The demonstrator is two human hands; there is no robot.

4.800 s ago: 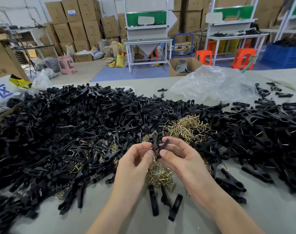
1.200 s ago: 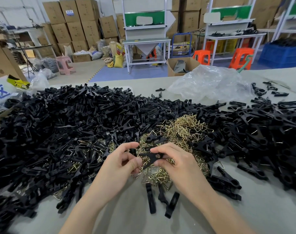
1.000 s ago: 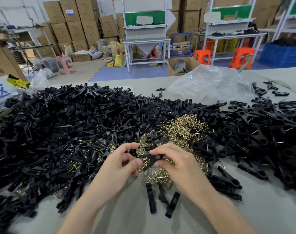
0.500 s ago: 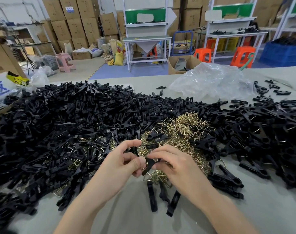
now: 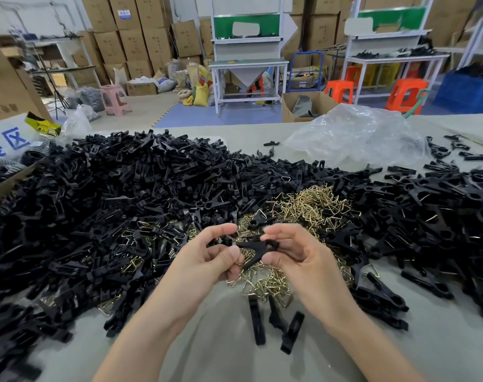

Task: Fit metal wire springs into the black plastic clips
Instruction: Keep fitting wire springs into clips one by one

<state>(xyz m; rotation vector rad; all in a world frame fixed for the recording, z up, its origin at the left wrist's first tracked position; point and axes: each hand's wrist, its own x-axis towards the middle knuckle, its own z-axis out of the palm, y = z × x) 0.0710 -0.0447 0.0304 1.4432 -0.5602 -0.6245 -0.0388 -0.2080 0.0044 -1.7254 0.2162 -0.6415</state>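
Black plastic clip (image 5: 258, 247) is pinched between your two hands, held just over the table. Your right hand (image 5: 301, 260) curls its fingers round the clip's thicker end, forefinger over and thumb under. Your left hand (image 5: 204, 263) nips the pointed end between thumb and bent fingers. Whether a spring is caught under your left thumb cannot be told, because the gold wire there blurs into the pile below. Directly beneath and beyond your hands lies the heap of brass-coloured wire springs (image 5: 309, 208). Between your wrists, three loose black clip pieces (image 5: 256, 323) lie on the grey table (image 5: 221, 359). Around the springs, a big mound of black clips (image 5: 105, 194) spreads to your left, and a flatter spread of clips (image 5: 433, 216) lies to your right. Past them, toward the table's far side, sits a crumpled clear plastic bag (image 5: 353, 133).
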